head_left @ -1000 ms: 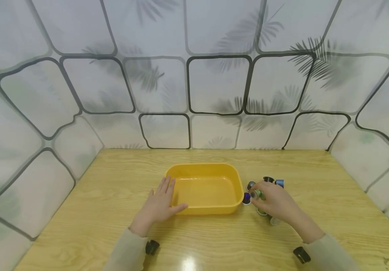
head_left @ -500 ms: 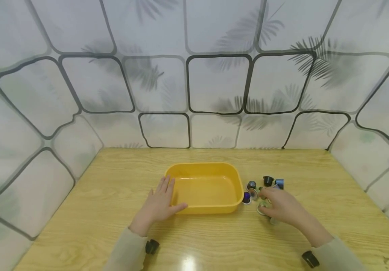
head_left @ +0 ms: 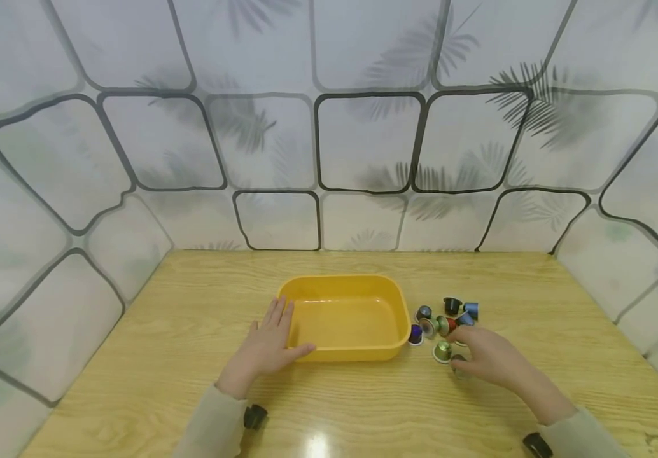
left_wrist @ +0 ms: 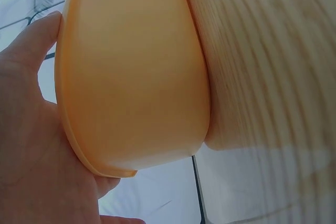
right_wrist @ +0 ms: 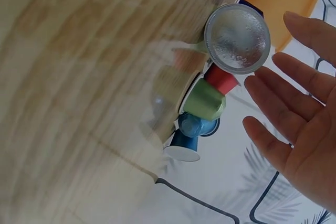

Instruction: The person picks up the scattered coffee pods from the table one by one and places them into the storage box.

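One rectangular, round-cornered tray of yellow plastic [head_left: 340, 353] was set at the middle of a light, wood-grained table [head_left: 335, 401]. Its left end was touched at the rim by the left hand [head_left: 268, 346], the fingers laid straight and parted, the thumb spread wide along the near side. To the right of the tray, a loose cluster of small, cup-shaped capsules was grouped, itemised as follows: one purple capsule with a pale rim [head_left: 415, 334], placed just beside the tray's right end; one dark grey-blue capsule [head_left: 423, 312], placed behind it; one capsule with a round, pale-rimmed lid [head_left: 428, 327], tipped on its side; one red capsule [head_left: 451, 325], partly screened; one black capsule [head_left: 452, 306], placed at the back; one blue capsule [head_left: 471, 310], laid on its side next to the black; a second blue capsule [head_left: 465, 319], tilted, in front of it; one bright green capsule [head_left: 442, 350], stood on its rim at the near side. One capsule with a silver foil lid [right_wrist: 237, 39] was seen near the fingertips of the right hand [head_left: 489, 357], which was held at the cluster's near right side, fingers extended and loosely parted; whether it was touched could not be told.
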`<state>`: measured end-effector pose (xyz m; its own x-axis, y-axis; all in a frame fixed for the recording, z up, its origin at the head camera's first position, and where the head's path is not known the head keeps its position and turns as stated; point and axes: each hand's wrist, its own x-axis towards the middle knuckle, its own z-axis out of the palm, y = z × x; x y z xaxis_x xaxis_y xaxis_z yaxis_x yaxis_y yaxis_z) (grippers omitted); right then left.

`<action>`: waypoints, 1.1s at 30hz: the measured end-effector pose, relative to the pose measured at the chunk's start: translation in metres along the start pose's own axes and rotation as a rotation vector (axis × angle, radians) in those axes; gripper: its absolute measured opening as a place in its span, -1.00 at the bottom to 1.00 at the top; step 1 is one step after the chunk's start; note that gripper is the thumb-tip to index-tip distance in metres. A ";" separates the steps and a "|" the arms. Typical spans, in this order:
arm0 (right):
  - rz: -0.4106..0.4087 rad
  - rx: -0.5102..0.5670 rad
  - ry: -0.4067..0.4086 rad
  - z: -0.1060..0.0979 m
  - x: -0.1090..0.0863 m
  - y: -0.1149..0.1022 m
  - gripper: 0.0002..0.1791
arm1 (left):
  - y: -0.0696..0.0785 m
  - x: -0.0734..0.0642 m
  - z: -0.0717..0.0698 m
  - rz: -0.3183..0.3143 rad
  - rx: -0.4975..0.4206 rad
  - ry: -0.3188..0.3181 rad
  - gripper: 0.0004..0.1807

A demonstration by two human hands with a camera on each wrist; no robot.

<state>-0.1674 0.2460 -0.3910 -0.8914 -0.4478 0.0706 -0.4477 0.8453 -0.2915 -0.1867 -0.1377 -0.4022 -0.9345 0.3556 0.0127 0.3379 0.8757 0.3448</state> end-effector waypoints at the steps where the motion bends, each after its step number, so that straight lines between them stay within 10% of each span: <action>1: 0.004 0.016 -0.007 0.000 0.000 0.001 -0.63 | 0.000 0.000 0.000 0.001 -0.003 0.000 0.01; 15: -0.084 0.213 -0.076 0.006 -0.004 0.021 -0.61 | -0.001 0.000 0.000 0.013 -0.032 0.002 0.01; 33: -0.148 0.189 -0.111 0.009 -0.005 0.024 -0.70 | -0.002 -0.001 -0.002 0.028 -0.020 -0.004 -0.03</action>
<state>-0.1729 0.2660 -0.4073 -0.7994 -0.6003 0.0240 -0.5422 0.7037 -0.4591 -0.1870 -0.1400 -0.4011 -0.9244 0.3811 0.0190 0.3615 0.8588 0.3630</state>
